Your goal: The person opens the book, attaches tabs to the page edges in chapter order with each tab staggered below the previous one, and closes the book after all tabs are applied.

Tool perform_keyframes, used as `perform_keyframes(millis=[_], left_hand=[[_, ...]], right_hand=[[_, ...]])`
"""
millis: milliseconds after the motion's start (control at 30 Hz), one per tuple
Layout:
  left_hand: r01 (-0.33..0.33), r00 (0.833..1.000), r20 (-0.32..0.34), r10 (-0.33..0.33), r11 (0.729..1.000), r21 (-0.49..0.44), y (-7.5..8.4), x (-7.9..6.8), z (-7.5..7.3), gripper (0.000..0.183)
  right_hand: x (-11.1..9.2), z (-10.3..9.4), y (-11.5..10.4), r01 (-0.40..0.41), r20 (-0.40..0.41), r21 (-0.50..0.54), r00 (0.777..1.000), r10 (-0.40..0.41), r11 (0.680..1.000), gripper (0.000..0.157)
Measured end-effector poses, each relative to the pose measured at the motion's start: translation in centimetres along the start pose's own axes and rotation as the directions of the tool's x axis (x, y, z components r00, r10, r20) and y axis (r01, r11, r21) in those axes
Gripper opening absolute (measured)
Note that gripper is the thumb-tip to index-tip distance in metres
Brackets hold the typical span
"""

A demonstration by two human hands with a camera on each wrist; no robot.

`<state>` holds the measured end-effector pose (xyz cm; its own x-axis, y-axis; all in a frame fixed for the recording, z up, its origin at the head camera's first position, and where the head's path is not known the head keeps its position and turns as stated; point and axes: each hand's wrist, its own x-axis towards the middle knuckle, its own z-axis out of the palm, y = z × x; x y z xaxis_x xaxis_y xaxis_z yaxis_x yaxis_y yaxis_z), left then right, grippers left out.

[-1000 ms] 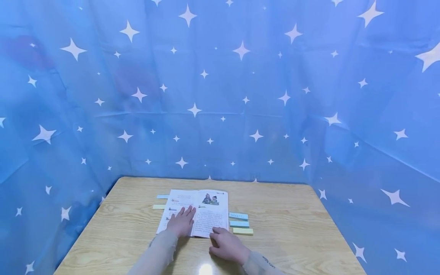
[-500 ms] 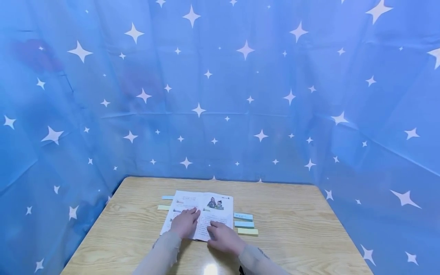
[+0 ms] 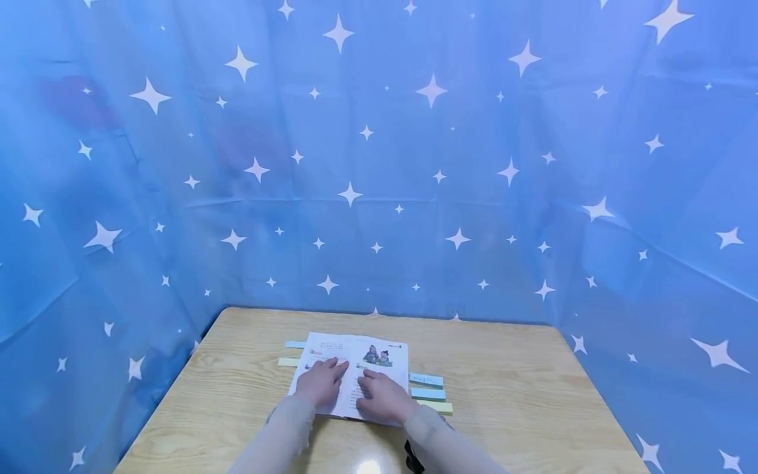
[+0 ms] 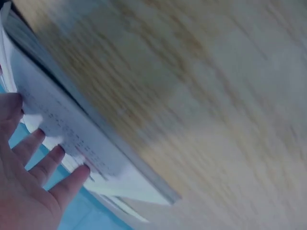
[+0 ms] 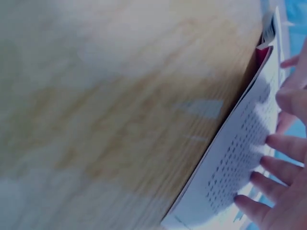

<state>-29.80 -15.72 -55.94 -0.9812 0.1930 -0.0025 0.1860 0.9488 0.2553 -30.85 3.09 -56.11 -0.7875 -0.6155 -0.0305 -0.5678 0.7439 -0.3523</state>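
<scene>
An open book (image 3: pixel 352 347) lies on the wooden table, with printed text on both pages and a coloured picture of two figures at the top of its right page. On the left page rests my left hand (image 3: pixel 320 383), its fingers spread over the paper in the left wrist view. My right hand (image 3: pixel 385 396) lies on the lower part of the right page and covers some of the text. In the right wrist view, the right hand's fingertips (image 5: pixel 245 203) touch the printed page. Neither hand grips anything.
Blue and yellow sticky tabs (image 3: pixel 428 394) stick out past the book's right edge, with a blue tab (image 3: pixel 295 344) and a yellow tab (image 3: pixel 288 362) on its left. The wooden table (image 3: pixel 503 375) ends at a blue star-patterned curtain (image 3: pixel 379 158).
My right hand has moved up from the book's lower edge onto the right page. My left hand still lies on the left page, its fingers less extended. The whole view has shifted slightly.
</scene>
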Motion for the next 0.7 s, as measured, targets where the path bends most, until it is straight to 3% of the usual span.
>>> perform_keyframes(millis=[333, 700], left_hand=[[0.134, 0.991, -0.019, -0.135, 0.991, -0.015, -1.4, 0.4, 1.3, 0.039], [0.117, 0.993, 0.017, -0.117, 0.992, -0.039, -1.2, 0.3, 0.5, 0.040]], right_hand=[[1.4, 0.4, -0.3, -0.061, -0.007, 0.039, 0.998, 0.061, 0.997, 0.054], [2.3, 0.2, 0.1, -0.084, -0.006, 0.035, 0.996, 0.084, 0.996, 0.052]])
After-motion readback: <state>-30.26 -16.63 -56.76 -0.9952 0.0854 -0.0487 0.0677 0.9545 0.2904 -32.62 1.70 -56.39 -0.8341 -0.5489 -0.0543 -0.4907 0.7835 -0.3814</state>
